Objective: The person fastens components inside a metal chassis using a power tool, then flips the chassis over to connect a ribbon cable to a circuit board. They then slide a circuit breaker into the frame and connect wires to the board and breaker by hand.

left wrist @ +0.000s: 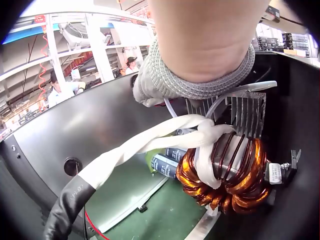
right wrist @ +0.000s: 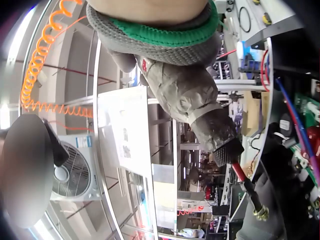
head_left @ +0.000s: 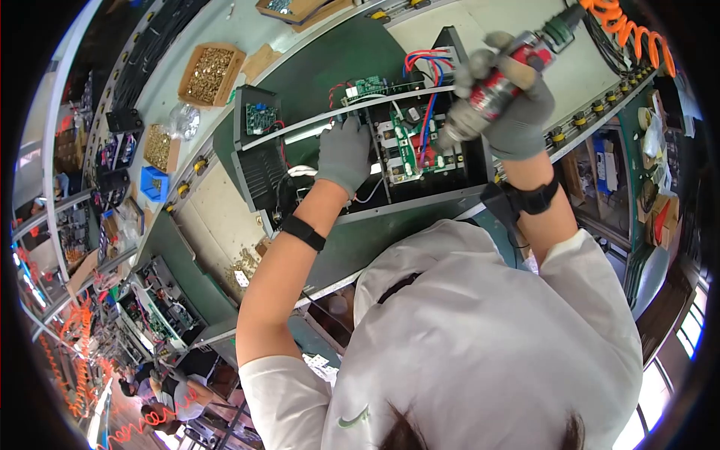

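Observation:
In the head view, my grey-gloved right hand (head_left: 521,120) grips a red and grey power screwdriver (head_left: 491,90) over the right end of an open black metal chassis (head_left: 420,201). The right wrist view shows the screwdriver's taped body (right wrist: 187,92) and a long bit (right wrist: 251,195) with a brass-coloured fastener at its tip. My gloved left hand (head_left: 346,156) reaches into the chassis beside the green circuit board (head_left: 406,146), its fingertips hidden; I cannot tell whether it holds anything. Below the left wrist are a copper-wound coil (left wrist: 225,175), white-sleeved cable (left wrist: 145,140) and blue capacitors (left wrist: 164,165).
Red and blue wires (head_left: 432,94) rise from the chassis. A metal bar (head_left: 300,124) crosses it. Boxes of small brass parts (head_left: 208,73) and a blue bin (head_left: 154,184) stand at left. An orange coiled hose (head_left: 630,30) hangs at upper right. Other people (head_left: 180,397) work at lower left.

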Demonstrator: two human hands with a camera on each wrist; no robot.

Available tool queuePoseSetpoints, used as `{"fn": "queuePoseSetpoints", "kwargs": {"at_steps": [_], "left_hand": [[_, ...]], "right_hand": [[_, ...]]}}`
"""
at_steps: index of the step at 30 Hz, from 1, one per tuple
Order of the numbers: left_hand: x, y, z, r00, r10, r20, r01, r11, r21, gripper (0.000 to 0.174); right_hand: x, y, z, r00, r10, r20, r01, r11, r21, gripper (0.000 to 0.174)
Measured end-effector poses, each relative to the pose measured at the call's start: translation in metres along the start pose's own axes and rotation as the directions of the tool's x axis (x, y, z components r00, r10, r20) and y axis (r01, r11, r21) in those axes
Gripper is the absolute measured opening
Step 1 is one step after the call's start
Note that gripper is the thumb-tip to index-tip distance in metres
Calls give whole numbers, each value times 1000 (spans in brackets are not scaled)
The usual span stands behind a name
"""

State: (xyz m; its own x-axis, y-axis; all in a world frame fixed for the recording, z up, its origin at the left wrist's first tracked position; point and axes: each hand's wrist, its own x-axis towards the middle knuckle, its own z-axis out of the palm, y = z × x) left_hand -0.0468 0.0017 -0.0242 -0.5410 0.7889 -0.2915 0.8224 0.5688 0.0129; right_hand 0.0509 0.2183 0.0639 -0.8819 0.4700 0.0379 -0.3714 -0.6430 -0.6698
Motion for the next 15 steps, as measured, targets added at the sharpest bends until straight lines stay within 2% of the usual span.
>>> {"fn": "queuePoseSetpoints", "kwargs": {"at_steps": [2,3,6,10,13,15], "left_hand": [[1,0,1,1000,-3,14,2,1000,20,39],[1,0,1,1000,0,-1,0,1000,25,39],[0,1,1,1000,3,-30,-2,1000,31,39],[-1,2,1,999,2,-47,-1,1000,21,37],[-1,0,4,998,16,-61,-15,999,28,46],[0,0,8,996,20,-82,-16,999,41,45]], "right_hand": [[14,12,8,999,-22,46,25,996,-81,36],[22,22,10,988,-94,123,111,985,-136,36],[27,44,18,986,-95,135,126,961,-245,34],[28,68,19,983,-100,154,138,955,-264,33],[28,76,17,981,-104,163,136,971,-199,30],[27,79,17,977,-115,178,144,976,-163,28]]}}
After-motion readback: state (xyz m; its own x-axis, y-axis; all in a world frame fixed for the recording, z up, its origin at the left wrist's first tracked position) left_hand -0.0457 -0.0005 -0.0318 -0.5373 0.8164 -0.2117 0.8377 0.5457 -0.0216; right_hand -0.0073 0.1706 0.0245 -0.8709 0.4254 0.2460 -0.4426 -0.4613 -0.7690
